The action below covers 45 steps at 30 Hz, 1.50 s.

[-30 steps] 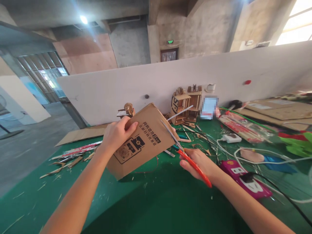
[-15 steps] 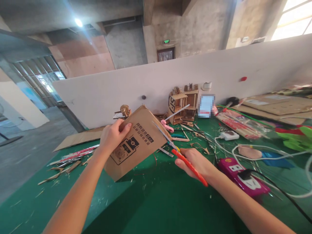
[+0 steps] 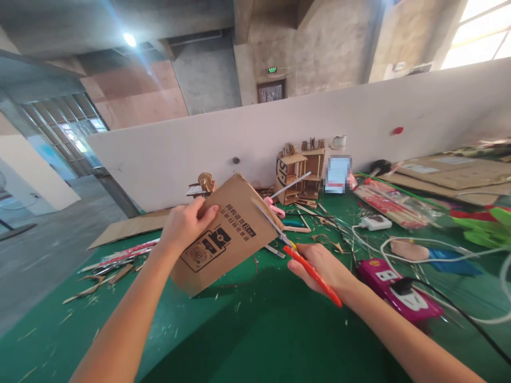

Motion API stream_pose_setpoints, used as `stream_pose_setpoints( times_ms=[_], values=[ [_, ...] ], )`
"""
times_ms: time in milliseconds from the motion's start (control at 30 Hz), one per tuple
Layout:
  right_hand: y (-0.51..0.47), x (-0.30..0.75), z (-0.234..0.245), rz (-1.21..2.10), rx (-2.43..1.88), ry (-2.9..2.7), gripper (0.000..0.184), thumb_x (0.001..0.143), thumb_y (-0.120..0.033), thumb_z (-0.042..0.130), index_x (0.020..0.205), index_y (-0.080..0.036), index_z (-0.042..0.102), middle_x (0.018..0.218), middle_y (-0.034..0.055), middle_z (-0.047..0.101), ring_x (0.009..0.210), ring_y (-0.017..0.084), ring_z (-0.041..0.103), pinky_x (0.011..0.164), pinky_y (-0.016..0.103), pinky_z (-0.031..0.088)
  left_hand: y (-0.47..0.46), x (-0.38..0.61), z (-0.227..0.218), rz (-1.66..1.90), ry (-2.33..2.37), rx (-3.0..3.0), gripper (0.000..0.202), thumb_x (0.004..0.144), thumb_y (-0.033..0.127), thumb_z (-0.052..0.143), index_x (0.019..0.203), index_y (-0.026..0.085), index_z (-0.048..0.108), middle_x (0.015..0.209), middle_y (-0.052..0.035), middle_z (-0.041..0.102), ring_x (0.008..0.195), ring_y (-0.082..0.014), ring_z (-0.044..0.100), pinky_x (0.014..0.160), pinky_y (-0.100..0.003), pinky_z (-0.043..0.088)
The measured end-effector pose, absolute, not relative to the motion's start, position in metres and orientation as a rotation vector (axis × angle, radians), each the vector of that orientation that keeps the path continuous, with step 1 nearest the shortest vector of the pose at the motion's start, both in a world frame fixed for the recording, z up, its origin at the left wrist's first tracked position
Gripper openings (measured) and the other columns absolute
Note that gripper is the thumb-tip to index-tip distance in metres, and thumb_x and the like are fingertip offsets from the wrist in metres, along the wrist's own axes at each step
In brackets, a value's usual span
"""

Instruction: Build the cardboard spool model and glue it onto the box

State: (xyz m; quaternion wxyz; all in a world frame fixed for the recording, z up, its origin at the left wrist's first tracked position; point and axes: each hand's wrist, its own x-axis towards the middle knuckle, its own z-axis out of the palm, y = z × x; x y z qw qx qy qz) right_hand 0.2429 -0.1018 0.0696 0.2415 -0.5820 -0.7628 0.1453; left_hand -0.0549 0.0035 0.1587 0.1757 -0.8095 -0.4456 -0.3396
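Note:
My left hand point(image 3: 190, 226) grips the upper left edge of a brown piece of cardboard point(image 3: 235, 260), thumb on the printed face. The cardboard is tilted above the green table and carries black printed characters and a bag drawing. In my right hand point(image 3: 319, 266) is a pair of scissors point(image 3: 313, 274) with orange-red handles. Their blades lie along the cardboard's right edge, one blade across its printed face. My right fingers are wrapped round the handles and partly hidden.
Small cardboard shelves point(image 3: 297, 178) stand near the white partition point(image 3: 167, 154). A pink glue gun point(image 3: 275, 207) lies behind the cardboard. To the right are a purple power strip point(image 3: 399, 292), white cables, and a white adapter point(image 3: 375, 222). Scraps and sticks lie on the green table point(image 3: 255, 340).
The cardboard and both hands have shifted very slightly to the right. The scissors remain at the cardboard's right edge, and both grips are unchanged.

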Motion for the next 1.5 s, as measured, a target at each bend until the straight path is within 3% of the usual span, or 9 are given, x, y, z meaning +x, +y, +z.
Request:
stream_pose_setpoints(
  times_ms=[167,667,933,1133,1267,1500],
  values=[
    [-0.103,0.240,0.069,0.363,-1.603,-2.072,0.041,0.089,-0.057,0.038,0.066,-0.023,0.036,0.064,0.0017,0.054,0.055,0.016,0.047,0.056,0.028,0.027,-0.002,-0.054,0.160,-0.945,-1.213,-2.298,0.038,0.091,0.049,0.043,0.065,0.021,0.035,0.053,0.0034,0.041,0.048,-0.0121,0.038,0.051,-0.025,0.025],
    [-0.100,0.242,0.066,0.180,-1.672,-2.074,0.050,0.090,-0.064,0.034,0.059,-0.024,0.032,0.056,0.0034,0.053,0.051,0.017,0.046,0.053,0.031,0.025,-0.001,-0.054,0.160,-0.913,-1.293,-2.330,0.038,0.091,0.050,0.043,0.067,0.021,0.044,0.052,0.0021,0.043,0.049,-0.0137,0.042,0.051,-0.026,0.027],
    [-0.097,0.243,0.066,0.386,-1.493,-2.121,0.044,0.091,-0.058,0.037,0.062,-0.024,0.034,0.057,-0.0005,0.048,0.049,0.014,0.042,0.051,0.029,0.027,-0.001,-0.054,0.159,-0.852,-1.315,-2.339,0.039,0.091,0.052,0.045,0.066,0.022,0.041,0.047,0.0040,0.036,0.045,-0.0137,0.038,0.049,-0.026,0.024],
    [-0.099,0.248,0.071,0.455,-1.445,-2.124,0.045,0.091,-0.058,0.034,0.065,-0.022,0.041,0.062,0.0004,0.051,0.053,0.014,0.045,0.053,0.028,0.032,-0.003,-0.052,0.161,-0.839,-1.310,-2.217,0.042,0.092,0.055,0.039,0.070,0.020,0.049,0.053,-0.0002,0.049,0.049,-0.0153,0.047,0.050,-0.026,0.026],
    [-0.101,0.249,0.070,0.476,-1.409,-2.120,0.047,0.091,-0.060,0.033,0.070,-0.021,0.047,0.068,0.0025,0.055,0.056,0.015,0.049,0.056,0.029,0.035,-0.005,-0.052,0.163,-0.844,-1.305,-2.255,0.042,0.092,0.054,0.039,0.068,0.021,0.047,0.053,0.0007,0.047,0.048,-0.0144,0.046,0.050,-0.026,0.027],
    [-0.101,0.242,0.069,0.422,-1.465,-2.057,0.046,0.091,-0.061,0.033,0.064,-0.023,0.036,0.062,0.0013,0.051,0.052,0.015,0.044,0.054,0.030,0.032,-0.010,-0.045,0.162,-0.816,-1.296,-2.382,0.039,0.091,0.053,0.044,0.068,0.022,0.048,0.047,0.0025,0.040,0.045,-0.0140,0.041,0.049,-0.027,0.025]
  ],
)
